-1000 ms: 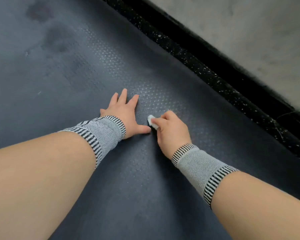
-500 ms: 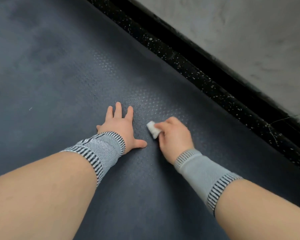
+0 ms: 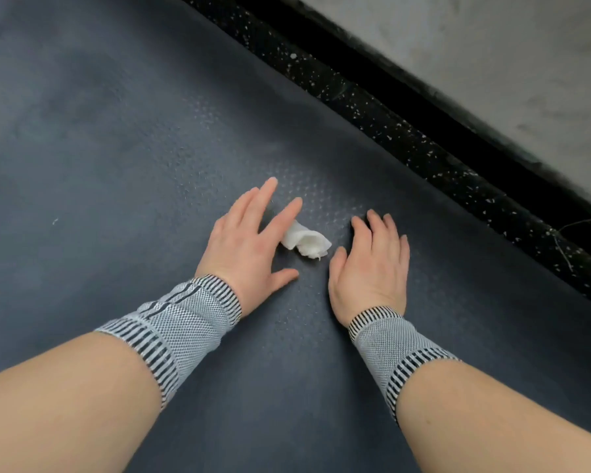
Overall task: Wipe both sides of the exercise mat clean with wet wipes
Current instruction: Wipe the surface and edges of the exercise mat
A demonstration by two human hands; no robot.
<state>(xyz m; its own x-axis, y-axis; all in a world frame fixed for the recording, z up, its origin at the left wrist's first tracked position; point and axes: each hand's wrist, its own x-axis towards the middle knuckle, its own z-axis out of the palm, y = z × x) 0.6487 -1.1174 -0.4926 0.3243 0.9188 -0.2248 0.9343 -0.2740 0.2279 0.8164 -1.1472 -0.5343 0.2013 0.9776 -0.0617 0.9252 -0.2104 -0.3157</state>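
Observation:
The dark grey exercise mat [image 3: 116, 165] fills most of the view, with a dotted texture near the middle. A crumpled white wet wipe [image 3: 306, 241] lies loose on it between my hands. My left hand [image 3: 249, 240] rests flat on the mat, fingers spread, its index finger touching the wipe's left end. My right hand [image 3: 372, 264] lies palm down just right of the wipe, fingers relaxed and holding nothing. Both wrists wear grey striped knit bands.
A black speckled floor strip [image 3: 406, 131] runs diagonally along the mat's far right edge. Beyond it rises a pale grey wall [image 3: 492, 46]. Faint darker damp patches mark the mat [image 3: 65, 107] at upper left.
My right hand has let go of the wipe and moved to the right, flat on the mat. The wipe now lies loose. My left hand has spread its fingers beside it.

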